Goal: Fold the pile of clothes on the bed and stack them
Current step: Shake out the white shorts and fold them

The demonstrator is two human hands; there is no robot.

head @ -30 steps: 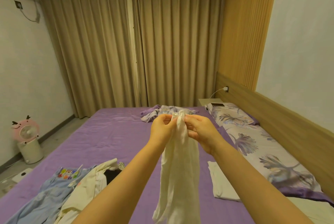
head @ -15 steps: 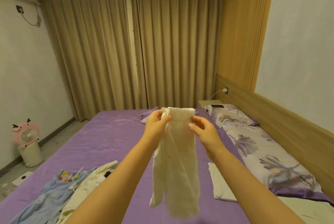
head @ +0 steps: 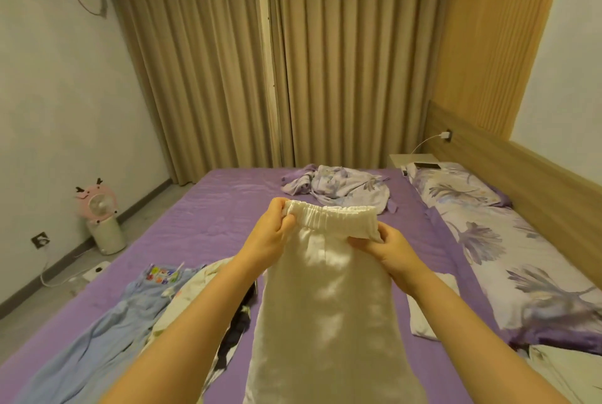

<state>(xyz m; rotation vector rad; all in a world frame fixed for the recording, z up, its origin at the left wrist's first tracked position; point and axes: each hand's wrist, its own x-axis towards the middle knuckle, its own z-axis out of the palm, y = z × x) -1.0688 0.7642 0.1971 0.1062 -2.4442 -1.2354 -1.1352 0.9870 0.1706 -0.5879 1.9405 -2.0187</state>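
Observation:
I hold a cream-white garment [head: 325,306] with an elastic waistband up in front of me over the purple bed [head: 202,218]. My left hand [head: 270,234] grips the waistband's left end and my right hand [head: 387,250] pinches its right end, so the band is stretched flat between them. The cloth hangs down toward me. To my left on the bed lies a pile of clothes: a light blue garment [head: 107,325], a cream one [head: 192,293] and a dark one [head: 234,332]. A folded white piece [head: 426,319] lies on the bed right of my right arm.
A crumpled floral lilac cloth [head: 342,191] lies at the bed's far end. Floral pillows [head: 488,234] line the wooden headboard [head: 527,172] on the right, with a phone [head: 426,165] on the bedside table. A pink fan [head: 101,218] stands on the floor at left.
My hands have moved apart, spreading the bunched waistband out wide. The garment now hangs flat and broad instead of gathered in a narrow strip.

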